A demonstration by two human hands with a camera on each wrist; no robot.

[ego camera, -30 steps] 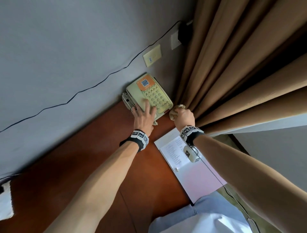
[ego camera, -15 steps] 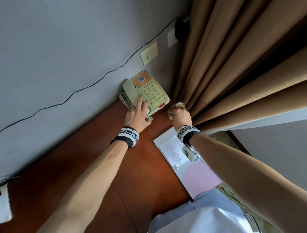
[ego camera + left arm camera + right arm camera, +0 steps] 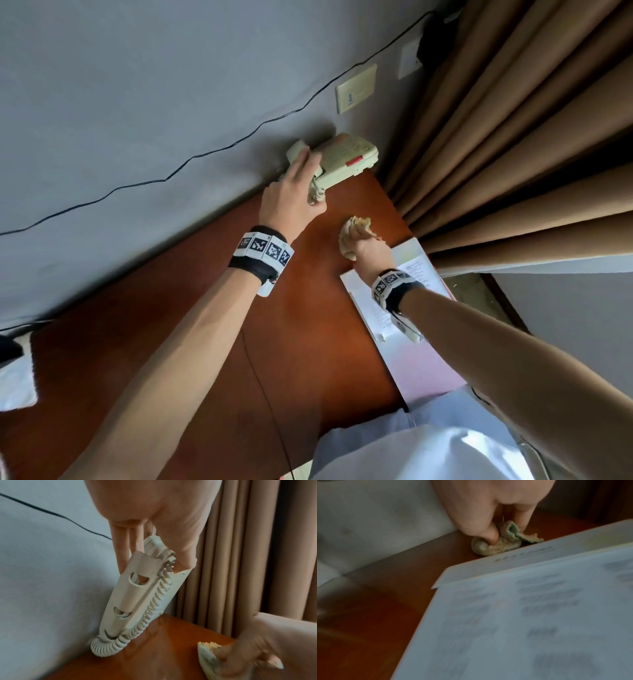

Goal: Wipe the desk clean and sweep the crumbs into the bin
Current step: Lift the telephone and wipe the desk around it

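My left hand (image 3: 296, 185) grips the cream telephone (image 3: 342, 161) by its near edge and tilts it up against the grey wall. In the left wrist view the telephone (image 3: 144, 595) stands almost on end, its underside showing and the coiled cord (image 3: 109, 646) resting on the desk. My right hand (image 3: 368, 245) holds a crumpled beige-green cloth (image 3: 352, 229) pressed onto the reddish-brown desk (image 3: 308, 308), just right of the lifted phone. In the right wrist view the fingers pinch the cloth (image 3: 496, 543) at the papers' edge. No bin or crumbs are visible.
White printed papers (image 3: 404, 308) lie along the desk's right edge under my right forearm. Brown curtains (image 3: 513, 137) hang at the desk's far right corner. A black cable (image 3: 205, 154) runs along the wall. Something white (image 3: 17, 383) sits at the desk's left end.
My left hand went from resting on the phone's keypad to gripping it and tilting it up against the wall. The right hand with the cloth moved left, away from the curtain.
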